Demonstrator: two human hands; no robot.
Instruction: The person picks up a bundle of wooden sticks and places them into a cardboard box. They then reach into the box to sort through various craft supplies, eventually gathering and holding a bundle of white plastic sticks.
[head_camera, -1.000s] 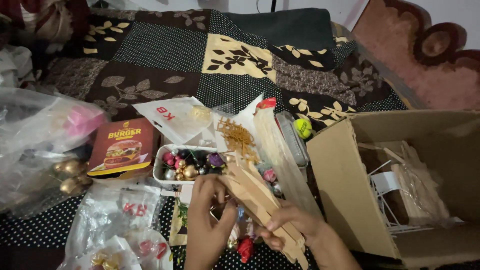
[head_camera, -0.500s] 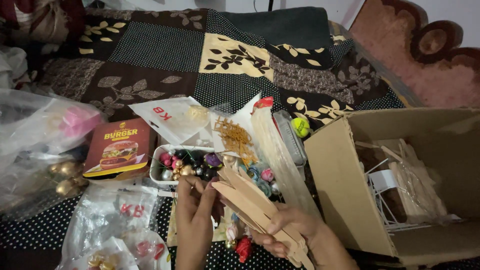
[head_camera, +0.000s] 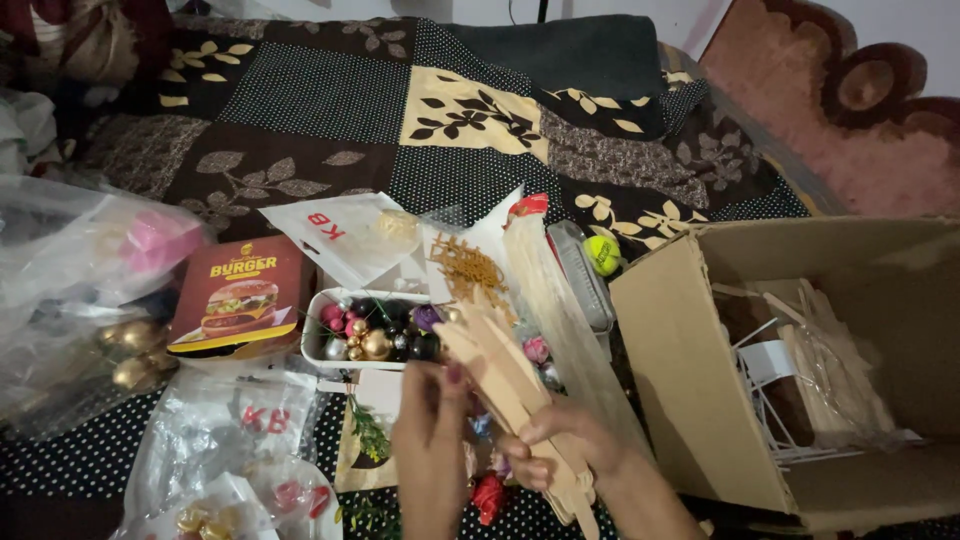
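A bundle of flat wooden sticks (head_camera: 510, 400) is being clenched by the right hand (head_camera: 560, 445) near the cardboard box (head_camera: 690, 370). The sticks' upper ends are being touched, seemingly pinched, by the left hand (head_camera: 432, 450), just near the white bead tray (head_camera: 318, 345).

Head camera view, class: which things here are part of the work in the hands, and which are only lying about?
In hand:
- wooden craft sticks, gripped by the right hand
- left hand, fingertips at the sticks

Lying about:
- white tray of beads
- burger box
- cardboard box
- yellow-green ball
- plastic bags
- patterned bedspread
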